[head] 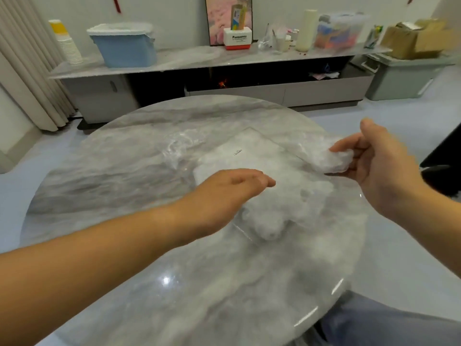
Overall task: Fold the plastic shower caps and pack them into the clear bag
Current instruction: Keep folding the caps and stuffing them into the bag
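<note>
Two hands packing at a round marble table (pixel 124 183).
The right hand (pixel 381 166) pinches a bunched shower cap (pixel 336 161) near the table's right edge. The left hand (pixel 224 193), fingers straight, reaches over the part-filled clear bag (pixel 252 151) mid-table, likely to steady it.

"Panasonic" reads in dark letters on the white-and-red box (pixel 237 39) at upper centre; the small print on the clear bag (pixel 252 151) mid-frame is too blurred.
</note>
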